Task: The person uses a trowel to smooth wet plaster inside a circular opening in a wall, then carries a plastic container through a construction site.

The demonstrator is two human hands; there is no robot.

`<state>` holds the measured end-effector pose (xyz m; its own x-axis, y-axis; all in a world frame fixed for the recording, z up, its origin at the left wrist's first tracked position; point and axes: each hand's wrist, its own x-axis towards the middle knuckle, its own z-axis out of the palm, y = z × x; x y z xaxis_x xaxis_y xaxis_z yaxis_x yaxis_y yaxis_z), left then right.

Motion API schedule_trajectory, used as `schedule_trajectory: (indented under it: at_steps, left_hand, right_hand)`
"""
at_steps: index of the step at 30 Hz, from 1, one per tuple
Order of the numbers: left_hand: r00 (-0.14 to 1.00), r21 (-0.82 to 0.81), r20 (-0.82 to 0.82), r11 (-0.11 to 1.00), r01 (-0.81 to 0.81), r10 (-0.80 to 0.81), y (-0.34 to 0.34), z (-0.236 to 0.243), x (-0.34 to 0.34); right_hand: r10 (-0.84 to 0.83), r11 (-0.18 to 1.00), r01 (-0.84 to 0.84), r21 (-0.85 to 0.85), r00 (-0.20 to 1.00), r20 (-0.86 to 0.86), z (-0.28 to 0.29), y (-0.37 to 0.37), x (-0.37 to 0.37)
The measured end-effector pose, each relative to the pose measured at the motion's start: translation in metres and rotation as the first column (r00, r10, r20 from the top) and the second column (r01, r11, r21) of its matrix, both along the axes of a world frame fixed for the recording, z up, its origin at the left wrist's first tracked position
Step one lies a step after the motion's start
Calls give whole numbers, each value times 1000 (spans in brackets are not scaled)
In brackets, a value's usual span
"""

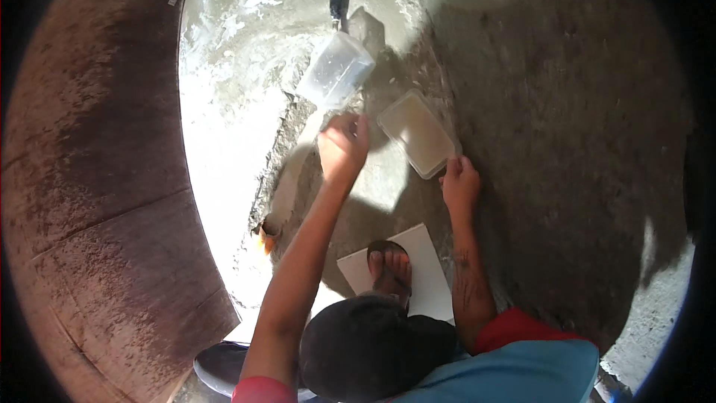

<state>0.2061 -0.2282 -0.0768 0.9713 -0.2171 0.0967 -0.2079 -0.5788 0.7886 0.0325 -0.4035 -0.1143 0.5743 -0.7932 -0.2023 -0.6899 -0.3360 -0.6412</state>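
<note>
My left hand [343, 145] is closed, fingers curled, over the pale concrete floor just below a clear plastic container [335, 67]; whatever it may hold is hidden. My right hand [459, 179] grips the lower right corner of a translucent rectangular lid or shallow tray [414, 130], which looks beige inside. Beyond the clear container lies a tool with a black handle [339, 0], its far part partly hidden.
A large brown board [104, 179] runs along the left. My sandalled foot [388, 265] rests on a white square tile [429, 276]. Rough, shadowed concrete [567, 142] spreads to the right. An orange-yellow scrap [265, 240] lies left of my foot.
</note>
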Motion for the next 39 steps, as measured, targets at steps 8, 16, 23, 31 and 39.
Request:
schedule_trajectory:
  at_steps: [8,16,23,31,39]
  left_hand:
    - [975,97,85,976,197,-206,-24,-23,45]
    - [865,141,-184,859,493,-466,-59,-33,54]
    - [885,141,-136,875,463,-446,-42,-27,43]
    - [896,37,-325,943,330,-301,39,62,39]
    - [939,-58,-336,996,60,-76,182,187,44]
  right_hand:
    - [-110,956,125,265,991,-72,13,5,18]
    - [-151,973,138,183,987,56,-9,1,6]
    - [-43,998,41,37,998,52,2,-1,8]
    - [104,994,-107,29,989,101,101,23,37]
    - [396,868,-465,175,861,319,198,94,116]
